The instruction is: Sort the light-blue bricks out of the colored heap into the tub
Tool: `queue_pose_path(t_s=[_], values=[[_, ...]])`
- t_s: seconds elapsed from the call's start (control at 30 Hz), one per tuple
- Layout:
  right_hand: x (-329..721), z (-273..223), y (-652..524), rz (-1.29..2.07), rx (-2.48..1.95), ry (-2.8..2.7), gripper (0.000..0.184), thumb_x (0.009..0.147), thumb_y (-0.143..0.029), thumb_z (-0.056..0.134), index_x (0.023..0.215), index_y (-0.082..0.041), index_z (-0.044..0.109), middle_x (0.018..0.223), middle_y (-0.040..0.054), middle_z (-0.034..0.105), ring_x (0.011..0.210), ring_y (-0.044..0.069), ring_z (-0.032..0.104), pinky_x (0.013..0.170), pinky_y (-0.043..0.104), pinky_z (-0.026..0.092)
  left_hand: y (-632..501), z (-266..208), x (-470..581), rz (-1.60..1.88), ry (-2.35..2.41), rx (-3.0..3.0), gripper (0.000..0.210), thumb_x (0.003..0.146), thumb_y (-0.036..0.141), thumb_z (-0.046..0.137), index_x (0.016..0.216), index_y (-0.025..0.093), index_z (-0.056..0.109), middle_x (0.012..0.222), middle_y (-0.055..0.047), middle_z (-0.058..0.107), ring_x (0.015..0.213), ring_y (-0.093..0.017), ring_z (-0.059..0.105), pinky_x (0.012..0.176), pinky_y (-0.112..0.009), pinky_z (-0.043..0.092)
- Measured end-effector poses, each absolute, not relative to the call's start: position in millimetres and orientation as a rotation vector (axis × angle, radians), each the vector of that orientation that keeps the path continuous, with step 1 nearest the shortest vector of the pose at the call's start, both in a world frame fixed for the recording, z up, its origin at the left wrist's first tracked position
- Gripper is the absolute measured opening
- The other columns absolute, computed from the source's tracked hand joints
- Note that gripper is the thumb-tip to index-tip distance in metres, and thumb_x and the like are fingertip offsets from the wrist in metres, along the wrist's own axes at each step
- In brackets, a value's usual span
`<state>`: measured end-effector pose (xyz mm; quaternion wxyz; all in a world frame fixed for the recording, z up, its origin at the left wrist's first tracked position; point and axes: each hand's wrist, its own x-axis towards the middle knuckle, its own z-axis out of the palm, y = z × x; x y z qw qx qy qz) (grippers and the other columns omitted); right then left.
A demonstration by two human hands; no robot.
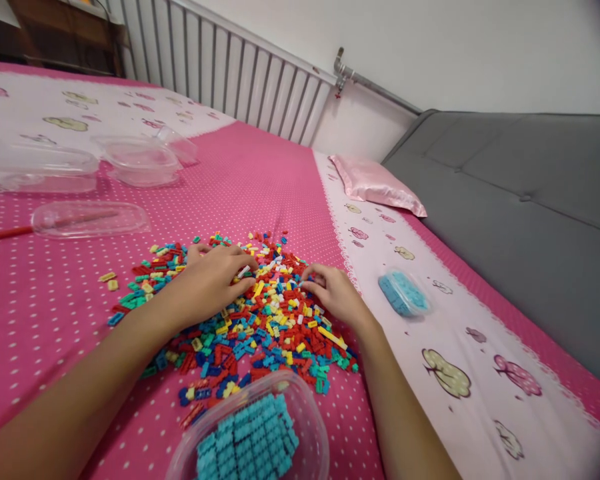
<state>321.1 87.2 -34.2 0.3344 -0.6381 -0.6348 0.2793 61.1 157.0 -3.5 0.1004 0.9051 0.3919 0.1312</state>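
Note:
A spread pile of small building blocks [275, 320] in red, yellow, blue, green and white lies on the bed. My left hand [215, 280] rests over the pile's left side, fingers curled, with a white building block [243, 271] between its thumb and index finger. At the right edge of the pile, my right hand [333, 290] has its thumb and index finger drawn together; what they pinch, if anything, is too small to make out. Close to me, a clear plastic tub [315, 427] holds light-blue blocks [250, 443] packed in neat rows.
A second clear box of light-blue blocks [404, 293] sits to the right. Clear containers [137, 160] and a lid [93, 220] with a red stick [5, 235] lie at the left. Farther off are a pink pillow [377, 180], grey headboard [510, 200] and white radiator [230, 67].

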Motion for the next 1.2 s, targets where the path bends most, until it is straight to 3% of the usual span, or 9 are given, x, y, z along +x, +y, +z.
queue_pose_path(t_s=[0.17, 0.4, 0.53, 0.67, 0.77, 0.9, 1.07, 1.2], values=[[322.4, -31.5, 89.5, 0.919, -1.438, -1.282, 0.034, 0.099, -0.044, 0.056, 0.116, -0.015, 0.060, 0.096, 0.0030, 0.064, 0.072, 0.011, 0.060, 0.062, 0.026, 0.054, 157.3, -3.3, 62.0, 0.397, 1.144, 2.672, 0.029, 0.094, 0.041, 0.047, 0.104, 0.027, 0.069, 0.114, -0.005, 0.068, 0.109, -0.030, 0.059, 0.105, -0.057, 0.027], [327.0, -26.4, 88.0, 1.274, -1.185, -1.071, 0.031, 0.098, -0.045, 0.057, 0.103, -0.014, 0.061, 0.082, -0.0012, 0.059, 0.059, 0.006, 0.051, 0.051, 0.020, 0.045, 155.7, -0.5, 63.3, 0.370, 1.148, 2.672, 0.030, 0.095, 0.040, 0.045, 0.105, 0.026, 0.069, 0.113, -0.005, 0.068, 0.110, -0.030, 0.059, 0.104, -0.055, 0.028], [320.5, -22.3, 88.1, 1.326, -1.194, -1.075, 0.046, 0.097, -0.059, 0.049, 0.095, -0.015, 0.060, 0.076, -0.0022, 0.053, 0.052, 0.004, 0.038, 0.043, 0.018, 0.029, 155.4, -0.8, 62.5, 0.362, 1.142, 2.688, 0.028, 0.095, 0.039, 0.045, 0.106, 0.026, 0.068, 0.113, -0.005, 0.067, 0.109, -0.029, 0.059, 0.103, -0.054, 0.029], [308.2, -16.8, 85.1, 1.269, -1.290, -1.191, 0.061, 0.091, -0.072, 0.043, 0.095, -0.016, 0.068, 0.066, -0.0049, 0.037, 0.049, 0.005, 0.023, 0.043, 0.021, 0.015, 155.9, -3.2, 61.2, 0.365, 1.152, 2.697, 0.027, 0.095, 0.039, 0.047, 0.106, 0.026, 0.068, 0.114, -0.004, 0.068, 0.110, -0.029, 0.059, 0.104, -0.056, 0.027], [300.4, -16.5, 82.4, 1.177, -1.436, -1.359, 0.057, 0.089, -0.068, 0.053, 0.083, -0.016, 0.072, 0.060, -0.0043, 0.039, 0.050, 0.007, 0.032, 0.047, 0.023, 0.025, 156.2, -4.3, 60.7, 0.374, 1.152, 2.698, 0.026, 0.096, 0.039, 0.049, 0.108, 0.028, 0.068, 0.117, -0.003, 0.067, 0.111, -0.029, 0.059, 0.105, -0.056, 0.027], [302.7, -20.4, 82.0, 0.927, -1.667, -1.520, 0.044, 0.092, -0.056, 0.061, 0.078, -0.015, 0.069, 0.070, -0.0006, 0.061, 0.070, 0.013, 0.058, 0.071, 0.029, 0.048, 156.4, -4.0, 61.4, 0.362, 1.160, 2.698, 0.025, 0.096, 0.039, 0.050, 0.110, 0.028, 0.068, 0.117, -0.003, 0.067, 0.111, -0.028, 0.059, 0.105, -0.056, 0.028], [312.6, -21.5, 84.2, 0.581, -1.877, -1.501, 0.035, 0.098, -0.047, 0.056, 0.099, -0.014, 0.066, 0.096, 0.0040, 0.068, 0.088, 0.016, 0.065, 0.083, 0.037, 0.055, 155.5, -2.6, 63.1, 0.340, 1.171, 2.695, 0.024, 0.097, 0.038, 0.050, 0.109, 0.027, 0.068, 0.116, -0.003, 0.067, 0.112, -0.029, 0.059, 0.105, -0.058, 0.028], [304.6, -20.4, 83.3, 0.572, -1.883, -1.625, 0.033, 0.098, -0.044, 0.058, 0.107, -0.014, 0.066, 0.101, 0.0045, 0.069, 0.090, 0.017, 0.067, 0.083, 0.037, 0.057, 154.5, -1.1, 63.1, 0.332, 1.170, 2.695, 0.024, 0.097, 0.037, 0.050, 0.109, 0.027, 0.068, 0.117, -0.003, 0.067, 0.113, -0.029, 0.059, 0.105, -0.058, 0.028]])
